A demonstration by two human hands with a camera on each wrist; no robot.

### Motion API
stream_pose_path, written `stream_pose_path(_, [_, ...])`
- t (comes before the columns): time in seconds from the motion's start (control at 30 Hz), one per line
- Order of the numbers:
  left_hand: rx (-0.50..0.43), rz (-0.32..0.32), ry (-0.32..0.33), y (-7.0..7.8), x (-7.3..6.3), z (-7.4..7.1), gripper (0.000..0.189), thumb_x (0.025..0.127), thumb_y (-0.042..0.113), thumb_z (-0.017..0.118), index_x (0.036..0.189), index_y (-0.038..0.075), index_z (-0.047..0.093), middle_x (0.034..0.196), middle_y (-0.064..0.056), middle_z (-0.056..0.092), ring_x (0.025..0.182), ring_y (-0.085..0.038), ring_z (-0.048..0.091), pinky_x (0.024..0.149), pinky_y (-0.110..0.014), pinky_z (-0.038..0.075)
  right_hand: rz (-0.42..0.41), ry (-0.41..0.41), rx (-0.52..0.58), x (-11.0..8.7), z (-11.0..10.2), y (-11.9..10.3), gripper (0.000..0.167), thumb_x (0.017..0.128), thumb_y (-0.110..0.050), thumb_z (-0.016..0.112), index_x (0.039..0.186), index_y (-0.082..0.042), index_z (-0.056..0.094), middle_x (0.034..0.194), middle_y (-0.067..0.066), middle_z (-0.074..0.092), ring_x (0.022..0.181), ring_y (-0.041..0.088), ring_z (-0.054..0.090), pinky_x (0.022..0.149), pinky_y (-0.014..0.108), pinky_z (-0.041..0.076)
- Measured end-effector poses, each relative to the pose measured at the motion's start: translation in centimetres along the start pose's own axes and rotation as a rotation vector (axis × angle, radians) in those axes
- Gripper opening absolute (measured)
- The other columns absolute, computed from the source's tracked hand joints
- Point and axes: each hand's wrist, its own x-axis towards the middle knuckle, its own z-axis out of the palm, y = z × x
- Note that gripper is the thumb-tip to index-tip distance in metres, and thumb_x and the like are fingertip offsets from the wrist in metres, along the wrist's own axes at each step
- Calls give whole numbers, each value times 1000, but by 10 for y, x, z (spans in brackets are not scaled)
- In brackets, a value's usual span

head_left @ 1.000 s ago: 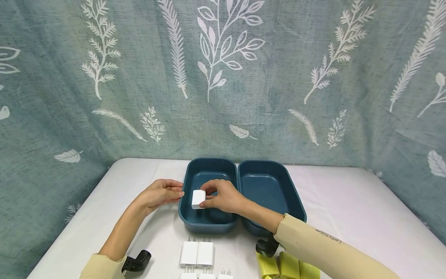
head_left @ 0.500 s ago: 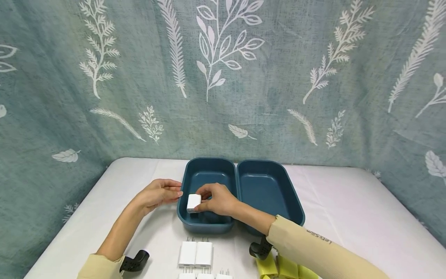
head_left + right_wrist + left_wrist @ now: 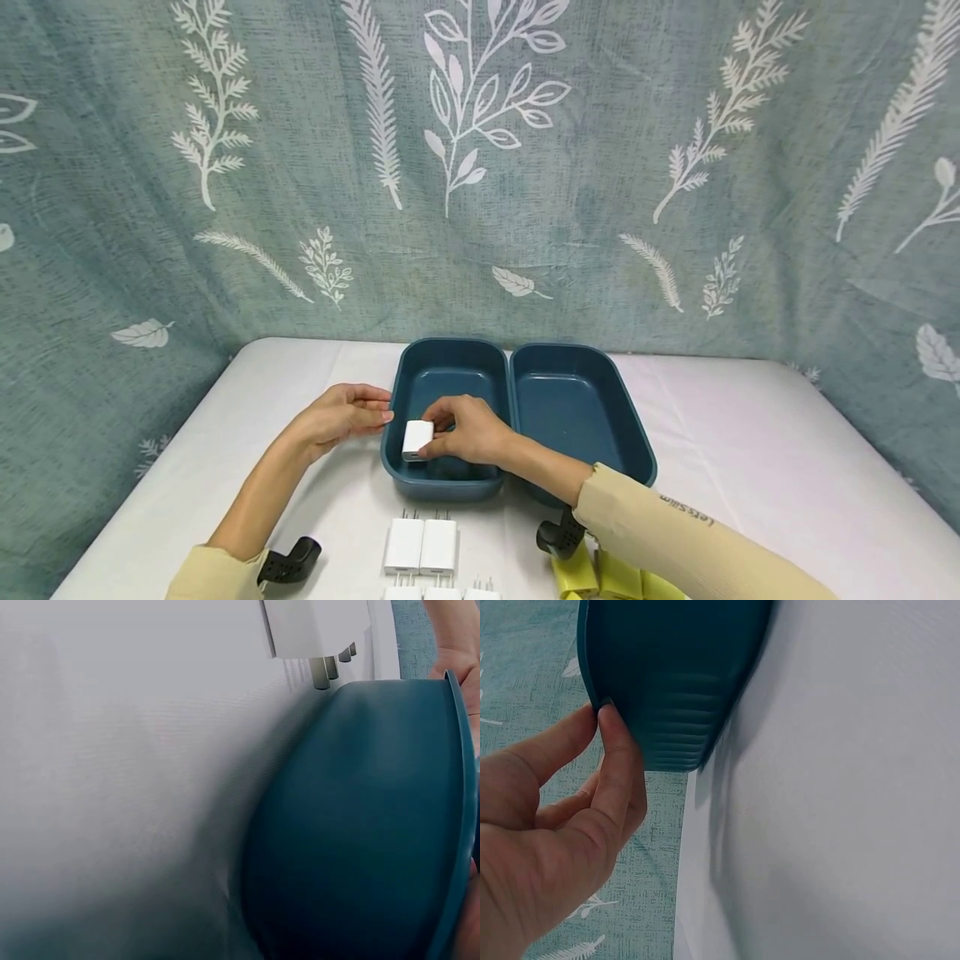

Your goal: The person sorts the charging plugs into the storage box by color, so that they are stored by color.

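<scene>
In the head view a white plug-in charger (image 3: 417, 439) is low inside the left dark-blue bin (image 3: 457, 379), near its left wall. My right hand (image 3: 471, 429) reaches over that bin and pinches the charger between thumb and fingers. Whether the charger touches the bin's floor cannot be told. At the bin's left rim is my left hand (image 3: 335, 419). The left wrist view has its thumb and index finger pinching the rim of the bin (image 3: 675, 682). In the right wrist view the bin's outer wall (image 3: 360, 825) hides most of the right hand.
A second dark-blue bin (image 3: 573, 408) stands against the first on the right, partly under my right forearm. White chargers (image 3: 403, 546) with prongs lie in rows in front. Yellow block-like items (image 3: 573, 571) sit at front right, partly covered by the sleeve. A patterned curtain (image 3: 480, 250) hangs behind.
My right hand has lowered the charger and carried it slightly left inside the left bin, then nearly stopped. My left hand stays at the rim.
</scene>
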Motion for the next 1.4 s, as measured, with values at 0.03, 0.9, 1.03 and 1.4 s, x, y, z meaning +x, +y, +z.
stream_pose_path(0.03, [1,-1,0,0,0,0,43,94,-5,61,129,-21,44,100,-11,66,88,-13,66,82,-29,56,2,0,-1,0,0,0,32,78,-12,85,104,-3,71,96,3,70,89,18,66,76,27,52])
stream_pose_path(0.9, [20,0,10,-1,1,0,45,94,-4,61,131,-21,43,105,-14,66,89,-13,66,85,-30,56,29,-44,35,-2,0,0,33,79,-11,85,106,-2,69,98,4,69,90,18,66,78,27,53])
stream_pose_path(1.03, [26,1,13,-1,1,-1,45,94,-4,61,131,-22,43,105,-15,66,89,-13,65,84,-29,56,43,-61,40,-1,2,-1,33,79,-13,85,106,-4,69,99,2,69,89,16,65,78,27,53])
stream_pose_path(1.4, [22,2,8,-1,1,1,45,93,-4,61,130,-23,42,105,-15,67,89,-13,66,83,-28,56,38,-95,37,0,5,-4,36,79,-13,85,109,-2,68,99,4,70,88,14,66,77,24,53])
